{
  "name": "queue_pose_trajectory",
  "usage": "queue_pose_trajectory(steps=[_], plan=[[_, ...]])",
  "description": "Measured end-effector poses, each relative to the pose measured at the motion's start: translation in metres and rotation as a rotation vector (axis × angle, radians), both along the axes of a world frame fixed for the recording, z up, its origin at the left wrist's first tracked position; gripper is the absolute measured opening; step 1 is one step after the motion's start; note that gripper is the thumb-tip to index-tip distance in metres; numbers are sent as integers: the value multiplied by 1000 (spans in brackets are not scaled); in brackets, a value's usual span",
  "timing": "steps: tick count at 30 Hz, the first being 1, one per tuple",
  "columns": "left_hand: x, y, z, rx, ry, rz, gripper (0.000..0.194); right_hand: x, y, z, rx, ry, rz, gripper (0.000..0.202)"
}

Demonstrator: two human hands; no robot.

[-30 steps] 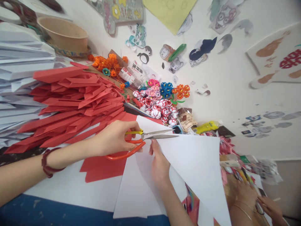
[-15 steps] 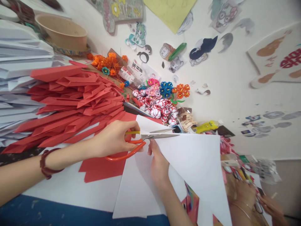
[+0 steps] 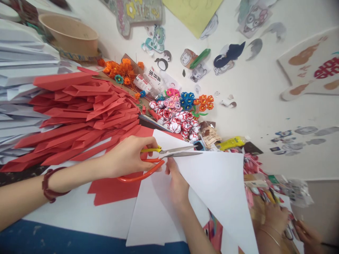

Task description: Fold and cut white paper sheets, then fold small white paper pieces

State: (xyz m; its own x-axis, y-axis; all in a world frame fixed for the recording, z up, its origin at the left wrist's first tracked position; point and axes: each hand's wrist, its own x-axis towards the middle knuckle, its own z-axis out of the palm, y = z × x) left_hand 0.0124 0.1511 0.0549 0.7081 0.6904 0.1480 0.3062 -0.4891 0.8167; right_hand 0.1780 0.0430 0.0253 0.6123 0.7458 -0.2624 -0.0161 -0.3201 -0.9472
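Observation:
My left hand (image 3: 135, 155) comes in from the left, a dark red bracelet on its wrist. Its fingers are closed in the handles of scissors (image 3: 149, 173) with orange-red and yellow grips. The scissors' blades are slightly apart and point right, along the upper edge of a large white paper sheet (image 3: 214, 183). Just below the blades, my right hand (image 3: 178, 183) pinches that sheet near its left corner, thumb on top and the other fingers partly hidden. More white sheets (image 3: 148, 218) and red paper (image 3: 116, 190) lie beneath both hands.
Folded red strips (image 3: 87, 109) and folded white strips (image 3: 23, 74) are heaped at left. Paper flowers (image 3: 182, 120) and a brown bowl (image 3: 71, 35) stand along the sticker-covered wall. Another person's hand (image 3: 275, 215) works at lower right. The table's blue edge (image 3: 79, 240) shows below.
The scissors' blades have turned slightly, so the upper one shows broader. The white sheet's right edge has shifted a little left. Both my hands keep their grips.

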Motion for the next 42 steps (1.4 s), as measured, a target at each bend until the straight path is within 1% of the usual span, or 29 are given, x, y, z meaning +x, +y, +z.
queue_pose_trajectory(steps=[2, 6, 16, 24, 36, 42], plan=[[-1, 0, 2, 22, 15, 8, 43, 0, -1, -2, -21, -5, 0, 47], [-2, 0, 4, 51, 35, 23, 40, 0, -1, -5, 22, -3, 17, 45], [0, 0, 4, 39, 47, 21, 37, 1, -1, -6, 64, 8, 51, 39], [-1, 1, 0, 51, 50, 5, 31, 1, -2, -7, 26, 4, 43, 41], [-3, 2, 1, 54, 52, 7, 27, 3, -4, -6, -29, -14, 41, 41], [-2, 1, 3, 43, 58, 0, 23, 3, -3, -9, 12, -24, 39, 40]])
